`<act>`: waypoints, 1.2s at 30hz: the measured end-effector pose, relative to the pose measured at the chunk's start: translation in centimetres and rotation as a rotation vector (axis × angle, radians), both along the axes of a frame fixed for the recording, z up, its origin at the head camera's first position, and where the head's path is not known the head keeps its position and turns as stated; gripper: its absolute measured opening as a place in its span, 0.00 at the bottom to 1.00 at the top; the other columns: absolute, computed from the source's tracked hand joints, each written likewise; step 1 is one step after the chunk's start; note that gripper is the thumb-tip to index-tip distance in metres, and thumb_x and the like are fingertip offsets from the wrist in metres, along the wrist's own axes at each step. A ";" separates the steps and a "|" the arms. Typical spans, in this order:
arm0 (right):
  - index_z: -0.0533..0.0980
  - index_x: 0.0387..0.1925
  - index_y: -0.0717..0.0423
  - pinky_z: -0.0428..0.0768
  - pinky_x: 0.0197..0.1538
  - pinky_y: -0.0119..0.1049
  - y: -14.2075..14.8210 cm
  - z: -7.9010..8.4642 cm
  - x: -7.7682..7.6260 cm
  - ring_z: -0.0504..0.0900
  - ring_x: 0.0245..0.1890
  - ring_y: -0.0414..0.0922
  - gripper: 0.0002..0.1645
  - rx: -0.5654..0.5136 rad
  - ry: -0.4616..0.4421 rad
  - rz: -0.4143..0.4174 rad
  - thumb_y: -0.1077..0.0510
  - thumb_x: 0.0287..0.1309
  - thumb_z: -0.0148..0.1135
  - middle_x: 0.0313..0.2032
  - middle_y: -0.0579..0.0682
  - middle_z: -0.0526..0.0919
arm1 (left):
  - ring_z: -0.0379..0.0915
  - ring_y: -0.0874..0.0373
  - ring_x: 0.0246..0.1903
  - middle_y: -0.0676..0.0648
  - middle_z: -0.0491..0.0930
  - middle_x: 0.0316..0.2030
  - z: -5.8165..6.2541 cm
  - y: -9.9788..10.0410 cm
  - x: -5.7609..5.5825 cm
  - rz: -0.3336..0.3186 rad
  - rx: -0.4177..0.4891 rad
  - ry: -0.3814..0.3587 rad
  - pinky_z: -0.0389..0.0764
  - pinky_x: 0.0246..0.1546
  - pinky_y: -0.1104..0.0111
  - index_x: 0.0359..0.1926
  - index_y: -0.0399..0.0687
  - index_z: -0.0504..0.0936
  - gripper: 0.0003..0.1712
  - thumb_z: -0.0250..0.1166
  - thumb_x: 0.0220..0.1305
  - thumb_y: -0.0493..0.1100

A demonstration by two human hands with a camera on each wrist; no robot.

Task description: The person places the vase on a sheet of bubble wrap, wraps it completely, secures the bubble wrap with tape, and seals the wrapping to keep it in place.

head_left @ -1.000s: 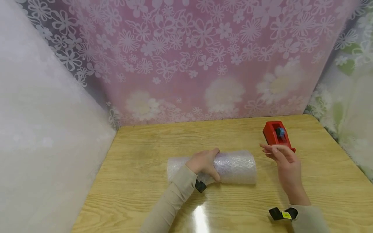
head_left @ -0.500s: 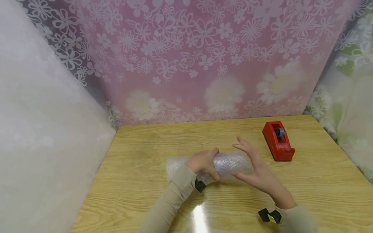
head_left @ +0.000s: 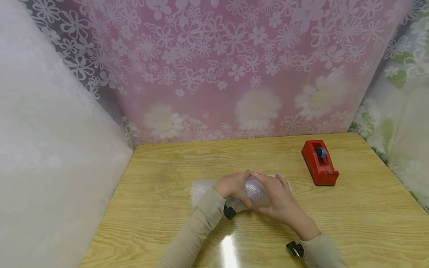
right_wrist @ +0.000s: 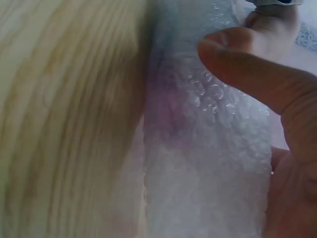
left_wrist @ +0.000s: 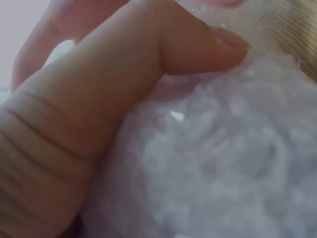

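A roll of bubble wrap (head_left: 202, 190) lies sideways on the wooden table, with a purple tint showing through its middle. My left hand (head_left: 232, 187) grips it from above, its thumb pressing the film in the left wrist view. Close on its right, my right hand (head_left: 279, 197) arches over the same roll, fingers toward the far side and thumb (right_wrist: 247, 74) on the near side. A small shiny bit, like clear tape, shows at the right fingertips. The undersides of both hands and much of the roll are hidden.
A red tape dispenser (head_left: 320, 163) with a blue-cored roll stands at the back right of the table (head_left: 161, 230). A pink flowered sheet (head_left: 214, 74) hangs behind, with pale sheets along both sides.
My right hand has moved left from beside the tape dispenser onto the bubble wrap roll, its fingers spreading and then closing round it. The left hand stays in place.
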State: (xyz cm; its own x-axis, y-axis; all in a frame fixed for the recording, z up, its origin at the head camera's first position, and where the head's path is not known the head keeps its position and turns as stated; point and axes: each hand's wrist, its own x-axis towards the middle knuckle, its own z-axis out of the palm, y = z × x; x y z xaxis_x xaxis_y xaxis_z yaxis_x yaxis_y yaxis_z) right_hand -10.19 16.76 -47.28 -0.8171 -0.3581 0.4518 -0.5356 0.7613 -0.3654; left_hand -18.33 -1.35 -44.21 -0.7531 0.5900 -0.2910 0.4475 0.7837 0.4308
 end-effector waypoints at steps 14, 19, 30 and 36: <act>0.60 0.71 0.47 0.57 0.63 0.67 0.6 0.3 -1.5 0.78 0.54 0.55 0.69 -0.040 -0.063 -0.032 0.54 0.23 0.88 0.55 0.54 0.81 | 0.76 0.51 0.50 0.48 0.77 0.54 0.1 -0.1 0.8 -0.073 -0.095 0.345 0.75 0.54 0.55 0.66 0.51 0.65 0.59 0.80 0.33 0.65; 0.59 0.71 0.44 0.57 0.62 0.67 0.9 0.4 -2.1 0.78 0.55 0.55 0.68 -0.048 -0.106 -0.021 0.52 0.26 0.87 0.56 0.54 0.81 | 0.76 0.51 0.50 0.50 0.77 0.53 -0.9 0.0 1.7 -0.105 -0.220 0.563 0.75 0.51 0.55 0.66 0.53 0.66 0.59 0.78 0.33 0.72; 0.61 0.68 0.46 0.54 0.63 0.71 1.1 1.3 -2.8 0.77 0.57 0.57 0.60 -0.081 -0.207 0.018 0.55 0.31 0.84 0.59 0.55 0.79 | 0.75 0.53 0.44 0.49 0.77 0.50 -1.9 0.2 2.5 -0.078 -0.198 0.765 0.73 0.40 0.60 0.65 0.56 0.66 0.63 0.81 0.24 0.71; 0.72 0.59 0.52 0.54 0.62 0.71 0.7 2.3 -2.3 0.66 0.64 0.60 0.42 -0.235 -0.111 0.093 0.60 0.38 0.79 0.63 0.57 0.72 | 0.75 0.53 0.43 0.49 0.77 0.50 -1.7 0.2 2.6 -0.060 -0.204 0.716 0.72 0.39 0.61 0.67 0.58 0.65 0.65 0.81 0.24 0.71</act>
State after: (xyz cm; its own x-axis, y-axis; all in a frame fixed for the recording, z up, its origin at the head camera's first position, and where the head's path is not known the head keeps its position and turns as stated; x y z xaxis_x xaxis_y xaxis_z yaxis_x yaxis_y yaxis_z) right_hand -12.46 17.50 -44.98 -0.8346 -0.3300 0.4412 -0.5464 0.5981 -0.5863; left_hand -15.75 -1.10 -45.94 -0.7679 0.6226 0.1505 0.6082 0.7824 -0.1338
